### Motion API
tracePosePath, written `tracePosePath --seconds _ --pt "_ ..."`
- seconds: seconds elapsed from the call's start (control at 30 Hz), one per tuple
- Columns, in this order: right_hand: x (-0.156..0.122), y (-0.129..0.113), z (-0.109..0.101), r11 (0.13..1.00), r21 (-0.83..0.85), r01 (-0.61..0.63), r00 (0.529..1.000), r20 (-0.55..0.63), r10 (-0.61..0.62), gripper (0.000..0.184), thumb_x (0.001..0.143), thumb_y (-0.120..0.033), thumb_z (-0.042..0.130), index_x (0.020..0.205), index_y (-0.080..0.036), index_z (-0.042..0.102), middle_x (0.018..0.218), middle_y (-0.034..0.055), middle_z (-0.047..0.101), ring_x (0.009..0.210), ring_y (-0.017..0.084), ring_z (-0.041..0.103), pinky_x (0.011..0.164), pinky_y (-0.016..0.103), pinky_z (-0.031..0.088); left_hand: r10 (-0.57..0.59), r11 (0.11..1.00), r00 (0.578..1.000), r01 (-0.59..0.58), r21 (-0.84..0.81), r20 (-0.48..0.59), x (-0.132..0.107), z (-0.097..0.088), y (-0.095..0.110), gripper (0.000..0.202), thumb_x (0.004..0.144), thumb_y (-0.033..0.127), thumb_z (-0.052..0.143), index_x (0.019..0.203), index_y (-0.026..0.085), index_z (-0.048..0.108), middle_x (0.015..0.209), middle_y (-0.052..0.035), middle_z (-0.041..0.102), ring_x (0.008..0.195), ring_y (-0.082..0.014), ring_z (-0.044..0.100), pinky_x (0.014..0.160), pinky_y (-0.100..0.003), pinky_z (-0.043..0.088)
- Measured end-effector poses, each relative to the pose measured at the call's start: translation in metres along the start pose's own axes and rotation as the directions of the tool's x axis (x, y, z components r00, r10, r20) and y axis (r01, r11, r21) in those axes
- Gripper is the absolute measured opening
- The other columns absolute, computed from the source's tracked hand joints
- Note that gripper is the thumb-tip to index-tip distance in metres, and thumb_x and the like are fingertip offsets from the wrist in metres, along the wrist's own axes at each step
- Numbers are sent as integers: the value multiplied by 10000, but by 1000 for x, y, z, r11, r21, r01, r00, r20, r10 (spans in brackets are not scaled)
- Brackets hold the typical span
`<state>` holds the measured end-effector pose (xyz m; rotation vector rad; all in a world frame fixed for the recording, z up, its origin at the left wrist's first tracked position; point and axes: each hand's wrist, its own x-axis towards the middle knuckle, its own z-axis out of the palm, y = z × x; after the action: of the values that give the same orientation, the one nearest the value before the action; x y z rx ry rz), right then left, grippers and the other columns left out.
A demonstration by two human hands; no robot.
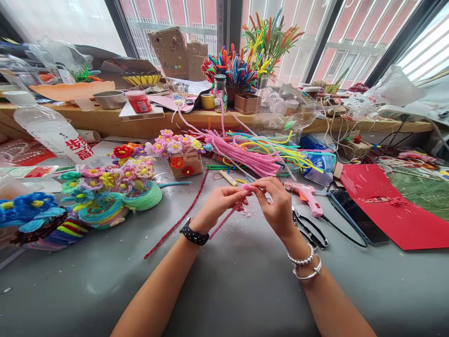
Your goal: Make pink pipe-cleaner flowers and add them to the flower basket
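Both hands meet over the middle of the grey table (224,290). My left hand (219,206), with a black watch on its wrist, is closed in a pinch on a pink pipe cleaner (224,221) that slants down to the left. My right hand (277,206), with bead and metal bracelets, pinches the same pipe cleaner at its curled upper end (246,187). A dark red pipe cleaner (177,220) lies flat on the table just left of my left hand.
A heap of pink and coloured pipe cleaners (259,157) lies behind the hands. Pink glue gun (307,194), black scissors (310,231), a phone (358,215) and red paper (389,210) lie at right. Finished flower baskets (115,192) stand at left, clutter fills the window ledge (217,117).
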<state>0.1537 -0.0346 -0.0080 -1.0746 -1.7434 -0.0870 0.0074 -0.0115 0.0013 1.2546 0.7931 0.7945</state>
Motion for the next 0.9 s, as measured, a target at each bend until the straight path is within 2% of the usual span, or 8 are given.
tracePosePath --seconds 0.1,0.2,0.3,0.4,0.53,0.67,0.77,0.9 --pt "-2 -1 2 992 -104 74 995 -52 -80 91 806 -148 486 792 -186 567 750 50 602 735 167 529 699 316 437 -9 998 1000 9 -69 -6 1 2 -3 220 672 323 618 726 110 632 591 11 559 518 -58 478 539 -192 395" --pt "-4 1 3 976 -179 126 986 -89 -144 99 804 -136 483 804 -187 567 733 51 594 729 175 528 712 330 432 23 999 999 -25 -38 -36 0 7 -4 228 676 340 612 684 113 619 574 8 564 517 -63 486 540 -191 404" --pt "-3 4 3 981 -167 103 990 -79 -117 107 804 -154 490 847 -199 577 780 49 605 758 180 532 723 337 434 105 990 987 -90 112 -126 -1 11 -2 230 671 349 608 672 119 610 583 -7 591 527 -84 515 547 -202 423" --pt "-1 5 1 989 -123 87 996 -20 -90 145 799 -196 509 925 -208 579 849 52 615 807 187 531 742 351 436 212 941 954 -141 306 -212 -2 13 -1 222 682 354 587 675 133 607 600 -19 615 543 -111 553 541 -208 436" --pt "-2 5 1 994 -69 85 996 18 -84 128 807 -185 492 882 -209 594 816 44 618 792 178 528 731 342 442 331 840 924 -196 506 -193 -3 13 -3 198 714 335 548 673 153 613 604 -13 632 535 -109 562 538 -194 430" --pt "-3 5 2 995 -69 66 998 22 -65 99 807 -156 485 817 -196 575 780 42 611 762 174 517 712 337 432 391 756 906 -216 618 -162 -2 13 -7 188 733 311 522 699 154 620 624 -20 641 560 -117 570 561 -199 424" --pt "-3 5 3 989 -119 91 996 10 -90 83 813 -153 470 789 -192 539 753 45 587 739 177 501 692 339 421 405 735 901 -219 642 -156 -3 15 -8 190 736 314 516 705 159 621 630 -20 641 562 -118 563 564 -205 419" --pt "-6 7 5 963 -208 171 983 -31 -181 78 818 -150 450 784 -202 496 721 43 546 713 178 474 671 340 403 348 814 922 -205 543 -173 -6 19 -6 199 727 328 533 669 152 603 600 -13 627 531 -110 555 530 -196 416"
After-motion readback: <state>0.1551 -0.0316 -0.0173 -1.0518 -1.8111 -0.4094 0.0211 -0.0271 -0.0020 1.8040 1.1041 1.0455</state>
